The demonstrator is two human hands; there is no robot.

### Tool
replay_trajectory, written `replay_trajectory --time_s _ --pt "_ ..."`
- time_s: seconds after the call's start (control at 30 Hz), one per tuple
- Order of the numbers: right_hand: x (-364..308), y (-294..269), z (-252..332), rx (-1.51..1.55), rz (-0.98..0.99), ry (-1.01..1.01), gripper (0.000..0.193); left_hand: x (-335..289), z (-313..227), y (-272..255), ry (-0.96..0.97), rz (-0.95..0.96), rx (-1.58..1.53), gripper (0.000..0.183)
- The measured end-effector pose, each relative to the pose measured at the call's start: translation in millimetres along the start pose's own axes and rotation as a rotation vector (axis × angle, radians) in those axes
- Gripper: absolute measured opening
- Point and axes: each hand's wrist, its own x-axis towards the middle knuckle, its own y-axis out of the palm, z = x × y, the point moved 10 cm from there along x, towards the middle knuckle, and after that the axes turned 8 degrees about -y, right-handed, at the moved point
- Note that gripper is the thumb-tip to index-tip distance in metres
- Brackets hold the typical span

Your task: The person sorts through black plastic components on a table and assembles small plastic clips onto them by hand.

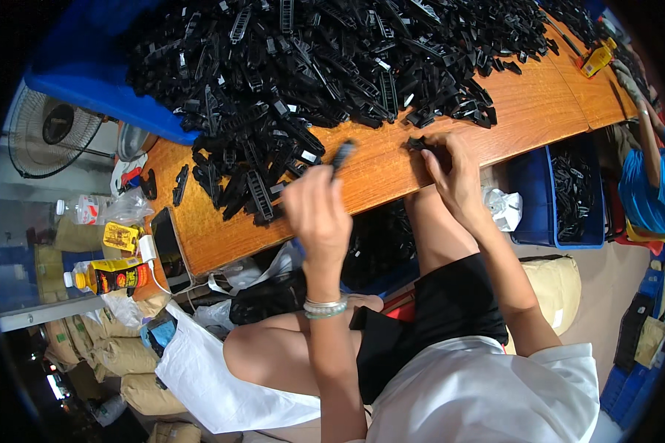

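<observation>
A large heap of black plastic parts [388, 92], many with ladder-like slots, covers the far side of the wooden table [521, 103]. My left hand [316, 207], a bracelet at its wrist, is raised at the table's near edge, its fingers closed around a black plastic part [343, 153] that is blurred by motion. To the right, my right hand [454, 166] pinches a small black plastic piece [417, 143] just over the bare wood. The two pieces are apart. My right palm hides some of what that hand holds.
A blue bin [547, 203] of black parts stands right of my knees. A blue tray [103, 96] borders the heap at left, near a fan [55, 125]. Bottles [111, 277] stand at the table's left end. Another person [646, 173] is at the far right.
</observation>
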Motion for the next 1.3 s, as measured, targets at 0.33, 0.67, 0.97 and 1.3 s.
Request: replay_trajectory --time_s 0.33,0.67,0.97,1.3 --pt "-2 49 8 0.563 0.494 0.194 0.035 -11 11 48 -0.188 0.382 -0.228 0.022" --pt "22 43 8 0.401 0.513 -0.008 0.033 -6 10 53 -0.206 0.437 -0.267 0.020" --pt "24 52 17 0.453 0.580 -0.061 0.029 -5 2 56 -0.188 0.440 -0.268 0.020" --pt "-12 36 50 0.424 0.572 -0.141 0.031 -3 8 3 -0.231 0.185 -0.336 0.026"
